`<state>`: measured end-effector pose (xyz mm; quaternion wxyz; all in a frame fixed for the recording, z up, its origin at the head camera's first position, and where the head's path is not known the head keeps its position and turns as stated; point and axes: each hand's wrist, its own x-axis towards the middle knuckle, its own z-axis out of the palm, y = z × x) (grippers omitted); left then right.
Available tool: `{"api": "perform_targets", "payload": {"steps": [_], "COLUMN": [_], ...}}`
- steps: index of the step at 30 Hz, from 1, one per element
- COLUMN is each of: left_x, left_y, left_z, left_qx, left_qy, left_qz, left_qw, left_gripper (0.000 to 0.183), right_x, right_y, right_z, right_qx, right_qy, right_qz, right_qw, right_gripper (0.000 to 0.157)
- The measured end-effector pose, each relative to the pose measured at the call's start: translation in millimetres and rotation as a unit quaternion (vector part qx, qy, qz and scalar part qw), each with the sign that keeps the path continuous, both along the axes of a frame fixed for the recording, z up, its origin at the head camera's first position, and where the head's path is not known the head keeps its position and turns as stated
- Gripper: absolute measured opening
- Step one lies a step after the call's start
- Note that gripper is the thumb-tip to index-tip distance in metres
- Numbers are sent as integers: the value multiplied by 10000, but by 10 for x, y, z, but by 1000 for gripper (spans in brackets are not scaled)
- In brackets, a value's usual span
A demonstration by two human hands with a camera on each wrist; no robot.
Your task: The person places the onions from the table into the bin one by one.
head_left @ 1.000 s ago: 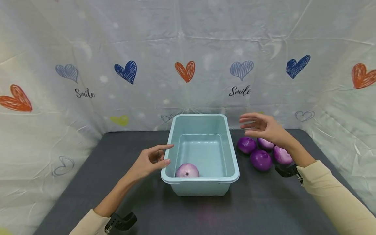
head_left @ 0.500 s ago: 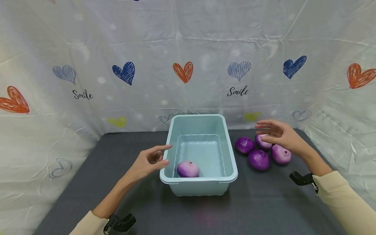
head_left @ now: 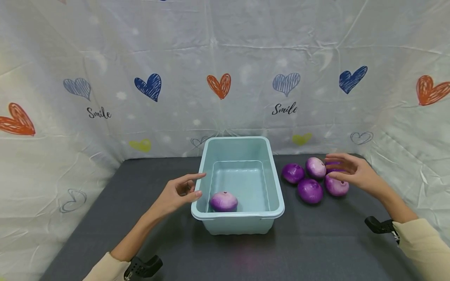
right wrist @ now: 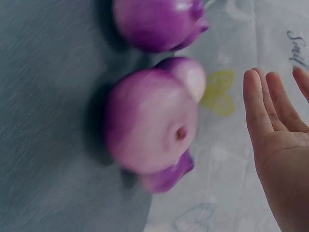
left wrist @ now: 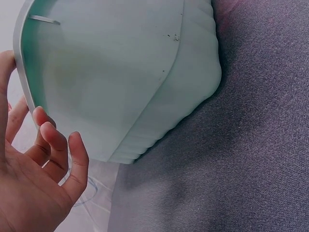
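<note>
My left hand (head_left: 181,191) is at the left rim of a pale blue plastic bin (head_left: 237,225). Its index finger and thumb rest at the rim; the left wrist view shows the other fingers loosely bent beside the outer wall. One red onion (head_left: 224,201) lies inside the bin, near the front left. Over the right side of the onion group, my right hand (head_left: 356,171) hovers with fingers extended, holding nothing. Nearest it are a pinkish onion (head_left: 336,186) and a purple onion (head_left: 334,166), partly hidden by the fingers.
Right of the bin sit more red onions: a dark one (head_left: 293,173), a pale one (head_left: 315,168) and a dark front one (head_left: 310,191). A dark grey cloth (head_left: 316,242) covers the table. A white curtain (head_left: 183,50) printed with hearts hangs behind and at the sides.
My right hand has moved right and lower, from beside the bin to the right-hand onions. The onion in the bin has rolled, its tip now facing up. My left hand has stayed at the rim.
</note>
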<state>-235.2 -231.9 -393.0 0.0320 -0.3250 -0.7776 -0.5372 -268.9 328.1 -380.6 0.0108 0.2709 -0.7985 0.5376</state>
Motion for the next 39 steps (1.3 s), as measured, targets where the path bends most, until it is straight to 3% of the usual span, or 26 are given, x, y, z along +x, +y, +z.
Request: {"api": "perform_targets", "payload": {"steps": [11, 19, 32, 39], "left_x": [4, 8, 4, -11], "left_y": [-24, -18, -7, -1], "left_z": [-17, -14, -9, -19], "left_qx": [-3, 26, 75, 20], "left_qy": [32, -52, -8, 5], "left_qz": [1, 31, -55, -1], "left_qw": [10000, 10000, 10000, 10000], "left_gripper": [48, 48, 49, 48], "right_x": [173, 163, 94, 56], "right_y": [260, 303, 336, 342], "right_z": [-254, -511, -669, -677], "right_qx": [619, 909, 748, 947], "right_qy": [126, 178, 35, -77], "right_qz": [-810, -1308, -1370, -1401], "right_qw": [9947, 9871, 9877, 9856], "right_gripper": [56, 67, 72, 72]}}
